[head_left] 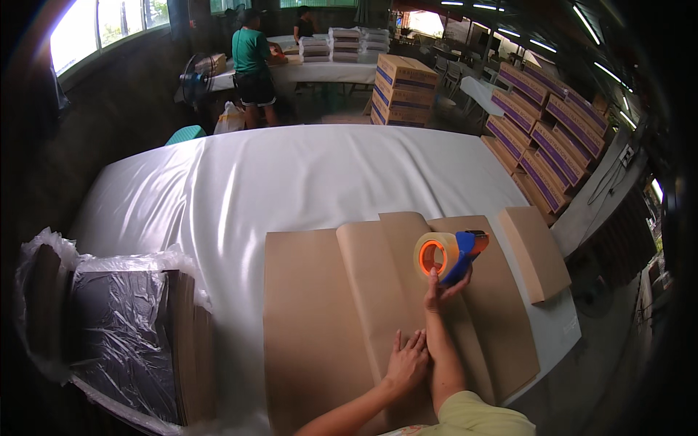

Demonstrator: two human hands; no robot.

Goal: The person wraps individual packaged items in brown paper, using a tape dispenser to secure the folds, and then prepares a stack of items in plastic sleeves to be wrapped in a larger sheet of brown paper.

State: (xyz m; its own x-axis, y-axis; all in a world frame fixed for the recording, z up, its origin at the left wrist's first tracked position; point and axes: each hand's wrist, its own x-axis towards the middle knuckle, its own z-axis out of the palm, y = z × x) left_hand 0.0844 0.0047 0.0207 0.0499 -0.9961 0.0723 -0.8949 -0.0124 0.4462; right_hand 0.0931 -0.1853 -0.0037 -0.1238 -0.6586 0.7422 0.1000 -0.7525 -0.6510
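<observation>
My right hand [445, 292] grips a tape dispenser [463, 260] with a blue body and a roll of clear tape on an orange core. It is held up over the right half of a large sheet of brown paper [313, 320]. The paper's middle is folded over in raised layers, and its edges lie on the white table cover. Lower down, my left hand [408, 363] rests on those folds with its fingers stretched out, close against my right forearm. What lies inside the folded paper is hidden.
Plastic-wrapped dark sheets [123, 327] are stacked at the left on the white-covered table [240, 182]. A brown carton [534, 254] lies at the right edge. Beyond stand stacked boxes [545, 138], more boxes [403, 91], a fan [196, 78] and a person in green [251, 54].
</observation>
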